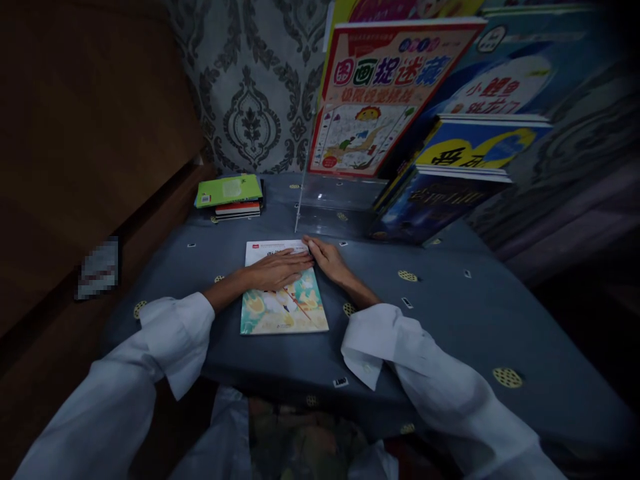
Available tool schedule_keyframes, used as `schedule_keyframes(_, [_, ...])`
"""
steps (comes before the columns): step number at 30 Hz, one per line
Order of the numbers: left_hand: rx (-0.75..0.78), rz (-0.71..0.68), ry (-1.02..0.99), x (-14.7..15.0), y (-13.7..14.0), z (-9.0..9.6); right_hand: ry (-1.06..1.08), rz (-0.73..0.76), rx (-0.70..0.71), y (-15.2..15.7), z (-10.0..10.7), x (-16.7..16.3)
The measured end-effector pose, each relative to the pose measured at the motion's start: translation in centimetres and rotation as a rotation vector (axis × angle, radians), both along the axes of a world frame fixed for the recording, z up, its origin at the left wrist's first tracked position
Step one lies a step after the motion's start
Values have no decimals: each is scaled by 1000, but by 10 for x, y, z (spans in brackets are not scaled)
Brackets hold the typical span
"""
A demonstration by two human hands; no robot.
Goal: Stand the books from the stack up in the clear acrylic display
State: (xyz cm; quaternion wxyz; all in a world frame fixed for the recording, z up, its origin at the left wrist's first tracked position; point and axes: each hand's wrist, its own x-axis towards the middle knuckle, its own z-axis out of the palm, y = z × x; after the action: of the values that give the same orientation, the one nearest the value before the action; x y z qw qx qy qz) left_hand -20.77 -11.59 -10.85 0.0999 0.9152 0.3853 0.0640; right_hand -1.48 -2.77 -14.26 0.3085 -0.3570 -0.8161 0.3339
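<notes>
A thin picture book [283, 322] lies closed and face up on the table, its cover white at the top with green and yellow artwork below. Across the upper half of the cover rests my left hand [275, 269], palm down with fingers stretched flat to the right. At the book's top right corner, my right hand [327, 259] has its fingers bent round the edge, close against the left fingertips. The right thumb is partly hidden near the left fingers. Both arms wear loose white sleeves.
A clear acrylic stand [345, 200] at the back right holds several upright books, among them a red-bordered picture book [385, 100] and a dark blue book [435, 203]. A small book stack [230, 193] sits back left. A patterned dark cloth [450, 320] covers the table.
</notes>
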Motion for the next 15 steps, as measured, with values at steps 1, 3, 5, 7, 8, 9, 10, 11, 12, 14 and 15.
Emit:
schedule_keyframes(1, [-3, -11, -4, 1, -3, 1, 1, -2, -2, 0, 0, 0])
schedule_keyframes(3, [-7, -33, -17, 2, -8, 2, 3, -4, 1, -1, -1, -1])
schedule_keyframes(5, [-13, -49, -34, 4, -15, 3, 2, -5, 5, -1, -2, -1])
schedule_keyframes(7, [-31, -56, -38, 6, -22, 6, 7, -10, 9, -1, -3, -1])
schedule_keyframes(8, [-46, -56, -32, 8, -26, 7, 9, -12, 11, -1, -3, -1])
schedule_keyframes(9, [-65, -54, -25, 9, -30, 9, 10, -14, 13, -1, -3, -1])
schedule_keyframes(10, [-83, -54, -19, 11, -34, 11, 9, -12, 14, -1, -3, -1])
schedule_keyframes(11, [-97, -56, -16, 12, -38, 13, 7, -8, 13, -2, -3, -1])
schedule_keyframes(12, [-106, -64, -19, 14, -43, 15, 5, -3, 11, -2, -3, -1])
schedule_keyframes(14, [-109, -96, -38, 17, -52, 16, 5, 1, 8, -2, -2, -1])
schedule_keyframes(15, [-106, -114, -53, 18, -57, 16, 7, 2, 9, -2, -3, -1])
